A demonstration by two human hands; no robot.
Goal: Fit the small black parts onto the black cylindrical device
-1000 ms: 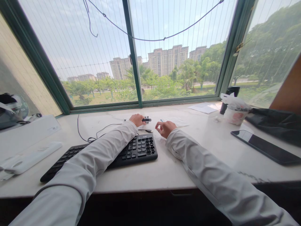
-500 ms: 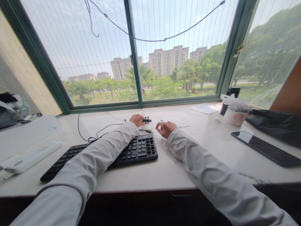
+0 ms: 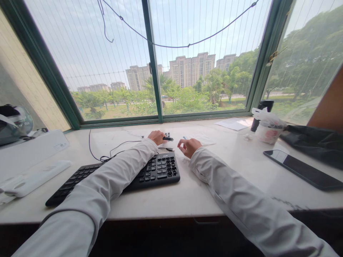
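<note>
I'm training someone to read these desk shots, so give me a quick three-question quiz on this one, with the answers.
1. Which object does the left sleeve cross over?
A) the white tub
B) the keyboard
C) the sheet of paper

2. True or false: the right hand is resting on the keyboard's keys.

3. Put these in order from left to right in the picture: phone, keyboard, right hand.

Key:
1. B
2. False; it is past the keyboard's right end, near the cable plug.
3. Keyboard, right hand, phone.
</note>
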